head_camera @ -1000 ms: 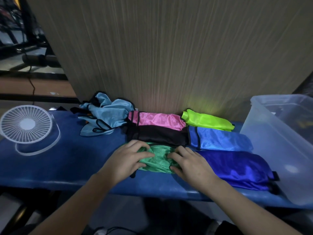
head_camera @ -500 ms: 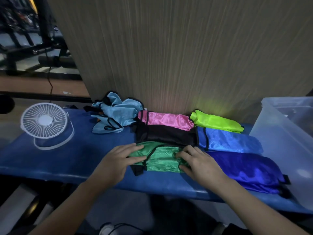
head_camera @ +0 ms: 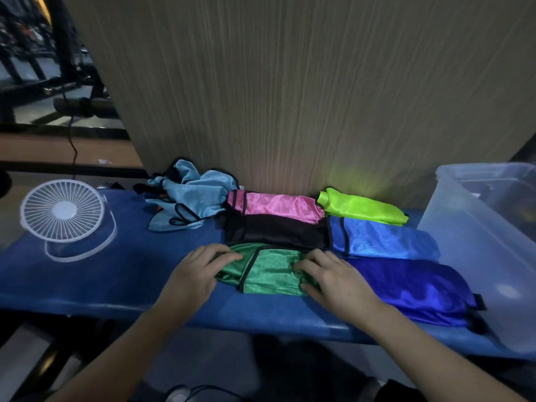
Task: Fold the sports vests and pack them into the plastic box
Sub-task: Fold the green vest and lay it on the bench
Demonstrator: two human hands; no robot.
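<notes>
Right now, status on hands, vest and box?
Both hands, left and right, flat on green vest. Vest on bench, not yet packed. Plastic box at right, nothing blocking.

**Dim bench, bright fabrics under a wide lens**

Low, cool light leaves the blue padded bench (head_camera: 87,285) and the floor below it in deep shadow. A soft warm patch glows on the streaked beige wall panel (head_camera: 290,97) low down, tinted yellow-green above the folded neon-yellow vest (head_camera: 362,210). Satin sheen glints on the folded royal-blue vest (head_camera: 414,288). Verticals bow at the frame edges; the forearms at the bottom look stretched. Detail is soft and slightly grainy throughout.
</notes>
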